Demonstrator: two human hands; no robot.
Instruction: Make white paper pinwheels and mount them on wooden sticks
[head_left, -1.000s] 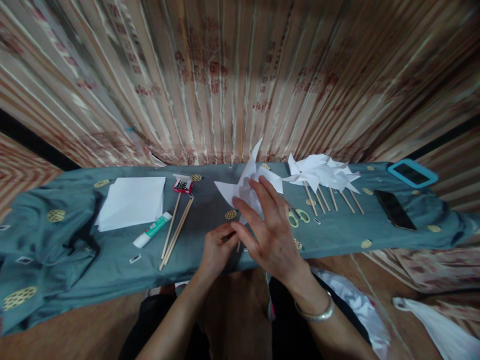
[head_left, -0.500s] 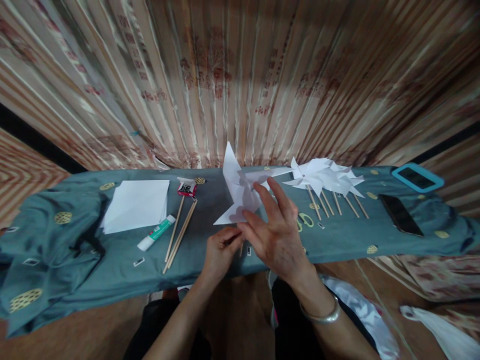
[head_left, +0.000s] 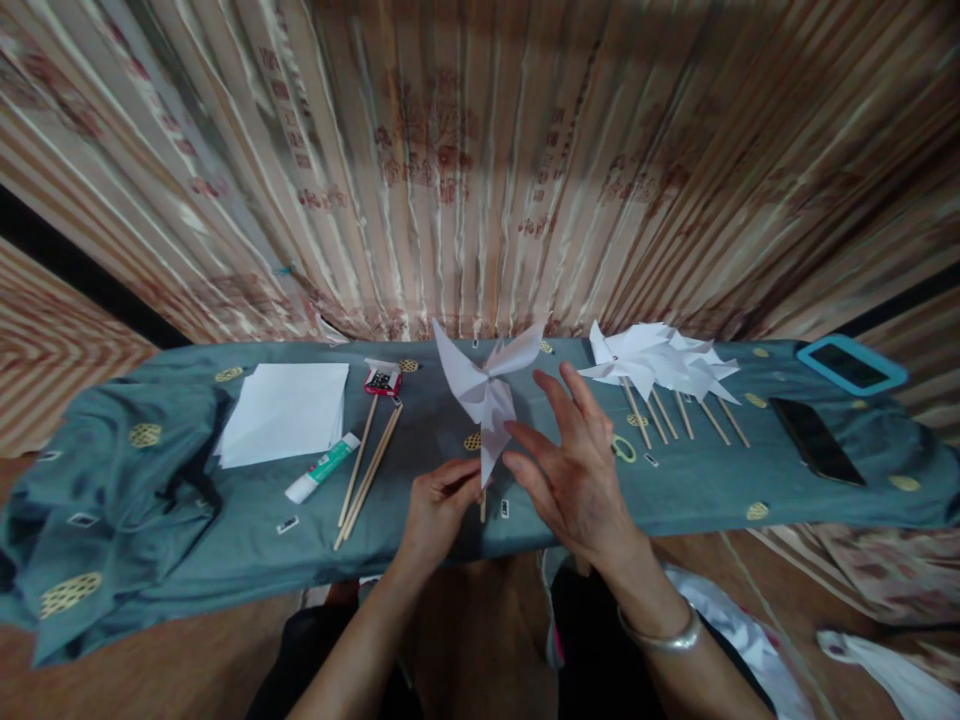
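A white paper pinwheel (head_left: 480,388) stands upright over the middle of the table, its stick pinched in my left hand (head_left: 439,508). The stick's lower end shows just below my fingers. My right hand (head_left: 574,470) is beside the pinwheel on the right, fingers spread, holding nothing; whether a fingertip brushes the lowest blade I cannot tell. Farther right lie several finished pinwheels (head_left: 660,358), heaped with their sticks toward me. Partly behind my right hand is a pair of scissors with green handles (head_left: 624,449).
Left on the green cloth-covered table (head_left: 255,545) are a stack of white paper (head_left: 285,412), a glue stick (head_left: 322,467), several wooden sticks (head_left: 369,475) and a small red box (head_left: 382,378). A black phone (head_left: 816,440) and a blue-framed tablet (head_left: 851,364) lie at the right. A curtain hangs behind.
The pinwheel's blades have turned to a different angle. My right hand has drawn away from the blades to the right, while my left hand keeps its grip on the stick.
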